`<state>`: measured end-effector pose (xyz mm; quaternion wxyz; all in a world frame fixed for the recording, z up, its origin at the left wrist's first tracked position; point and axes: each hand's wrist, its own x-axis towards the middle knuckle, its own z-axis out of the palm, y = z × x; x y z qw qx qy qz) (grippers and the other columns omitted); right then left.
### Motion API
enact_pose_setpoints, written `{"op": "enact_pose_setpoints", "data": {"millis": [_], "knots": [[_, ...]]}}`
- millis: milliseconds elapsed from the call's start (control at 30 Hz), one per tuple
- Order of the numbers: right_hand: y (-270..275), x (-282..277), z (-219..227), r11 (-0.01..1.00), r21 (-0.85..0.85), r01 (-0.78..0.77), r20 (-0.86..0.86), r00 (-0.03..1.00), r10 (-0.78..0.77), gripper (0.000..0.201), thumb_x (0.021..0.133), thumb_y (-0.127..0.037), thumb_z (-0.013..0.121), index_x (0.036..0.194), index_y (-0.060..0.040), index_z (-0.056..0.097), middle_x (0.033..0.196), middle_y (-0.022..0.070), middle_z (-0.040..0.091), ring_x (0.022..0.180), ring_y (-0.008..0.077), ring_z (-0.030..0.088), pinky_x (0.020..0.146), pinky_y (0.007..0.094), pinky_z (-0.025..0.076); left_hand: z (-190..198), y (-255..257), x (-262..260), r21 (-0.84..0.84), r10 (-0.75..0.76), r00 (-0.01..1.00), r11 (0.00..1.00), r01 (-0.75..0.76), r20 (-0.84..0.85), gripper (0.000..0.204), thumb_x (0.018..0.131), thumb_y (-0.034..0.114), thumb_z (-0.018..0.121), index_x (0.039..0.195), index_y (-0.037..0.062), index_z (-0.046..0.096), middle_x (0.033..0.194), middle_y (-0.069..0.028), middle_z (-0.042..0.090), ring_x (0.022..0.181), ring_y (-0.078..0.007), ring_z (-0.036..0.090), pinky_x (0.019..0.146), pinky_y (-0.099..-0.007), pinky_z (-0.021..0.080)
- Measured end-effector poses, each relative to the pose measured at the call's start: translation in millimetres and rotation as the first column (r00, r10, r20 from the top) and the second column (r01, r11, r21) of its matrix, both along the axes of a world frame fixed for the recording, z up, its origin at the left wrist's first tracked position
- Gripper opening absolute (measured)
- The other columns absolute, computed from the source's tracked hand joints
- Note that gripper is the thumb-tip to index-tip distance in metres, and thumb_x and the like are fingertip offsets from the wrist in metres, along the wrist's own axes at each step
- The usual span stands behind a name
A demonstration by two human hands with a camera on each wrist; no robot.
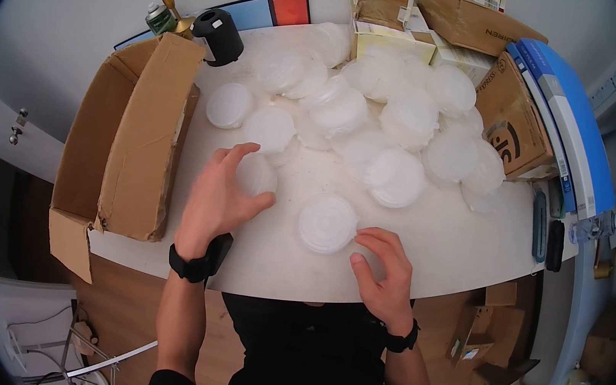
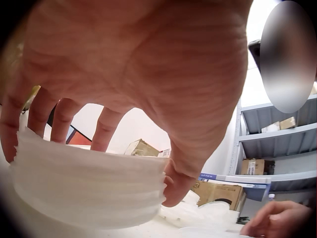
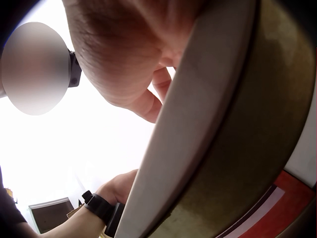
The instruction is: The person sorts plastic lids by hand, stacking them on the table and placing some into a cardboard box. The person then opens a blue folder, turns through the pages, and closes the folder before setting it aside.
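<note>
My left hand [image 1: 222, 193] spans a short stack of white round plastic lids [image 1: 258, 176]. In the left wrist view the nested edges of this stack [image 2: 89, 183] show under the palm, with the fingers along its far side and the thumb [image 2: 179, 186] against its right side. My right hand [image 1: 387, 279] is low over the table's front, fingers loosely bent and its index fingertip right at the edge of another round white lid [image 1: 326, 224]. In the right wrist view the table edge hides most of that hand's fingers [image 3: 148, 104].
Many more white lids [image 1: 409, 120] lie in overlapping piles across the table [image 1: 463, 246]. An open cardboard box [image 1: 141, 141] stands at the left, a black cylinder [image 1: 218, 37] behind it. Along the right are a carton [image 1: 513, 118] and blue folders [image 1: 566, 124].
</note>
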<state>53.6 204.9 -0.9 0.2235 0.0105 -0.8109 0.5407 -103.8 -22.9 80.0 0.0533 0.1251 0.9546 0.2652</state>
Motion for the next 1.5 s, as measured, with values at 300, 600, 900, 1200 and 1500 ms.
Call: {"op": "enact_pose_setpoints", "data": {"millis": [300,600,900,1200,1500], "knots": [[-1.2,-1.0,1.0,1.000,-0.001,0.006,0.032,0.999,-0.006,0.024,0.090,-0.002,0.073,0.114,0.0005,0.070,0.118,0.0166,0.068,0.108,0.0335,0.067,0.094,0.0388,0.054,13.2,36.5,18.0,0.150,-0.232,0.972,0.961,0.233,-0.021,0.071,0.071,0.031,0.080,0.136,0.0096,0.062,0.130,-0.0178,0.065,0.115,-0.0375,0.065,0.099,-0.0441,0.053],[26.0,-7.3,28.6,0.914,-0.402,-0.049,0.277,0.945,0.172,0.027,0.097,-0.003,0.069,0.123,0.0000,0.066,0.123,0.0119,0.066,0.115,0.0200,0.065,0.099,0.0349,0.054,-3.2,50.3,18.3,0.115,-0.445,0.894,0.887,0.447,-0.045,0.074,0.072,0.036,0.083,0.139,0.0112,0.062,0.134,-0.0192,0.061,0.122,-0.0368,0.059,0.103,-0.0446,0.050],[40.3,-77.8,95.6,0.880,-0.295,-0.371,0.236,0.865,0.444,0.029,0.100,-0.014,0.069,0.126,-0.0014,0.066,0.126,0.0072,0.067,0.116,0.0164,0.063,0.100,0.0337,0.053,-10.6,57.7,9.0,-0.166,-0.644,0.765,0.754,0.636,0.002,0.099,0.065,0.028,0.090,0.153,0.0176,0.046,0.146,-0.0214,0.045,0.125,-0.0407,0.052,0.097,-0.0468,0.051],[27.5,-127.7,53.5,0.818,-0.439,-0.371,0.174,0.859,0.482,0.032,0.100,-0.012,0.069,0.130,-0.0024,0.063,0.131,0.0071,0.065,0.125,0.0170,0.060,0.110,0.0367,0.047,-11.7,36.0,-27.1,0.138,-0.609,0.792,0.789,0.598,0.051,0.107,0.067,0.032,0.093,0.157,0.0105,0.040,0.150,-0.0265,0.045,0.134,-0.0459,0.048,0.108,-0.0469,0.049],[27.5,-130.8,33.0,0.822,-0.415,-0.389,0.175,0.853,0.492,0.042,0.098,-0.009,0.069,0.137,-0.0043,0.058,0.139,0.0075,0.059,0.135,0.0186,0.053,0.121,0.0392,0.038,-15.1,16.4,-49.0,0.275,-0.669,0.735,0.731,0.624,0.112,0.112,0.061,0.022,0.096,0.158,0.0100,0.040,0.146,-0.0149,0.053,0.133,-0.0365,0.049,0.112,-0.0436,0.045]]}}
